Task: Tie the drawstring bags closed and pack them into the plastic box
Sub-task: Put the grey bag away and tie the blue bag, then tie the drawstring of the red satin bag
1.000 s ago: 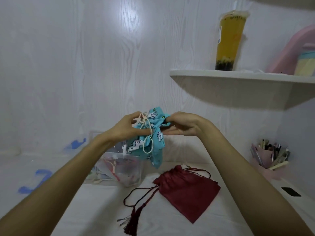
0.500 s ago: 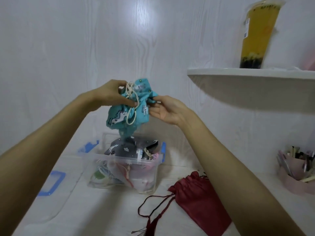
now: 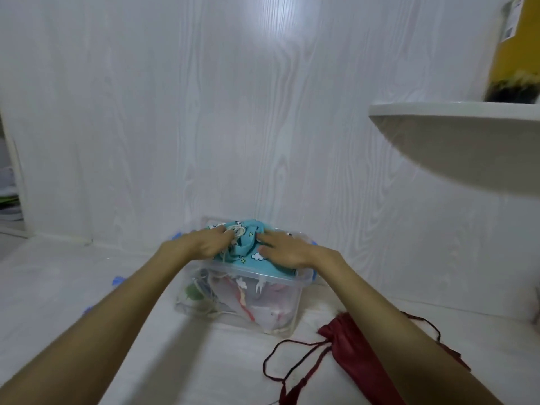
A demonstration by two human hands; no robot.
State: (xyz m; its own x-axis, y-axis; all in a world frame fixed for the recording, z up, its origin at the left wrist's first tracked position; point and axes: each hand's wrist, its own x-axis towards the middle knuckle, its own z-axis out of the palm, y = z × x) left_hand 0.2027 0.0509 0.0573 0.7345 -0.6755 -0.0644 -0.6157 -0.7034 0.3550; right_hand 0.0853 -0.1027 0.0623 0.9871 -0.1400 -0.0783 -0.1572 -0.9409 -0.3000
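A turquoise patterned drawstring bag (image 3: 248, 255) with a white cord lies on top of the contents of the clear plastic box (image 3: 280, 314), which stands against the wall. My left hand (image 3: 204, 242) rests on the bag's left side, its fingertips curled into the cloth by the cord. On the bag's right side my right hand (image 3: 282, 249) presses down with fairly straight fingers. Several other bags fill the box below. A dark red drawstring bag (image 3: 359, 349) with loose cords lies on the white surface to the right of the box, partly under my right forearm.
A white shelf (image 3: 455, 112) juts from the wall at upper right, holding a tall cup of yellow drink (image 3: 514, 51). Blue parts of the box lid (image 3: 118, 279) show left of my left arm. The wall stands right behind the box.
Both hands came down from chest height with the turquoise bag and set it on top of the box's contents. The view swung left and downward.
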